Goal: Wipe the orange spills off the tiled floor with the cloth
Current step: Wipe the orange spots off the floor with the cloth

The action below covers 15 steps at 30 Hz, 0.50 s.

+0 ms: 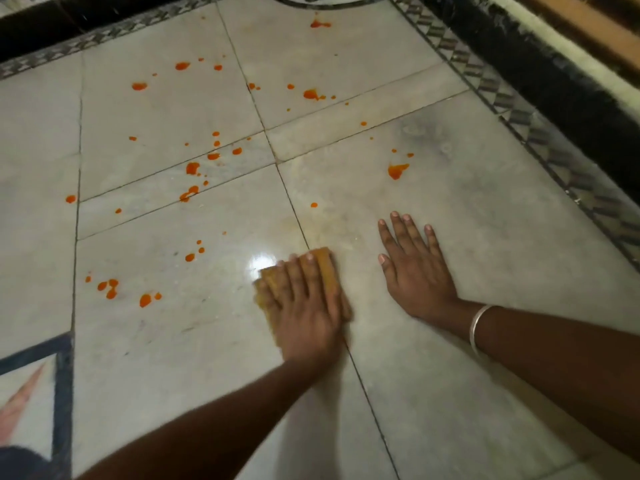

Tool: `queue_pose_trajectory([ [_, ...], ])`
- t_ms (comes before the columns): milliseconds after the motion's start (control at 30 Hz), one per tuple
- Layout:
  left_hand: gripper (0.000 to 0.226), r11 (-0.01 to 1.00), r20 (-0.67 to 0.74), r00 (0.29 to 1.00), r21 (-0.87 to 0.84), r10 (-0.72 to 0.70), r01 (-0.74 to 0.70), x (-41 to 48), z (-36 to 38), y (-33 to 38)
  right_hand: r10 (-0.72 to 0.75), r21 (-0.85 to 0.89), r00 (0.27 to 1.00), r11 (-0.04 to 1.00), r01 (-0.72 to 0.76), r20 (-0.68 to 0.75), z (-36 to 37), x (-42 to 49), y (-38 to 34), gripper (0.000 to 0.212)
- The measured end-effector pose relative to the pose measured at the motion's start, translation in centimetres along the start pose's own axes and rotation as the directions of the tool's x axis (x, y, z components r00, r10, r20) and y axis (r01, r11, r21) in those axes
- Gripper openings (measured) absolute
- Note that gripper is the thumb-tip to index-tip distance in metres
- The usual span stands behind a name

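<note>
My left hand (304, 306) presses flat on a folded yellow-orange cloth (329, 271) on the pale tiled floor (450, 375), over a grout line. My right hand (415, 268) lies palm down, fingers spread, on the tile just right of the cloth, holding nothing; a silver bangle (479, 327) circles its wrist. Orange spills dot the floor: a cluster (112, 289) left of the cloth, drops (189, 257) nearer it, a blot (396, 170) beyond my right hand, and several more (192, 168) farther out. A faint yellowish smear (304, 226) lies ahead of the cloth.
A patterned border strip (568, 168) and a dark skirting (554, 81) run along the right side and the far edge. A dark-framed tile inlay (52, 375) sits at the lower left. A dark curved object (322, 1) shows at the top edge.
</note>
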<state>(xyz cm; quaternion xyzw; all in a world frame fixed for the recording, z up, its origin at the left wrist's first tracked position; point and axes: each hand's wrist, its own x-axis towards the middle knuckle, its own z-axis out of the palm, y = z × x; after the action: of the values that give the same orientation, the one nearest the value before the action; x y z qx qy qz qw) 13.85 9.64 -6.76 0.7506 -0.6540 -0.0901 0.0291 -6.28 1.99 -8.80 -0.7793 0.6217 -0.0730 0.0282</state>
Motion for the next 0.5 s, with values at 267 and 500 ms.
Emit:
queue_pose_trajectory([
  [267, 0.071, 0.988, 0.028, 0.988, 0.029, 0.154, -0.155, 7.0, -0.4, 0.7, -0.007, -0.019, 1.000, 1.000, 0.008, 0.025, -0.1, -0.1, 0.2, 0.064],
  [500, 0.077, 1.000, -0.052, 0.999, -0.002, 0.013, -0.013, 0.2, 0.0, 0.6, -0.016, -0.007, 1.000, 1.000, 0.016, 0.012, -0.1, 0.1, 0.3, 0.064],
])
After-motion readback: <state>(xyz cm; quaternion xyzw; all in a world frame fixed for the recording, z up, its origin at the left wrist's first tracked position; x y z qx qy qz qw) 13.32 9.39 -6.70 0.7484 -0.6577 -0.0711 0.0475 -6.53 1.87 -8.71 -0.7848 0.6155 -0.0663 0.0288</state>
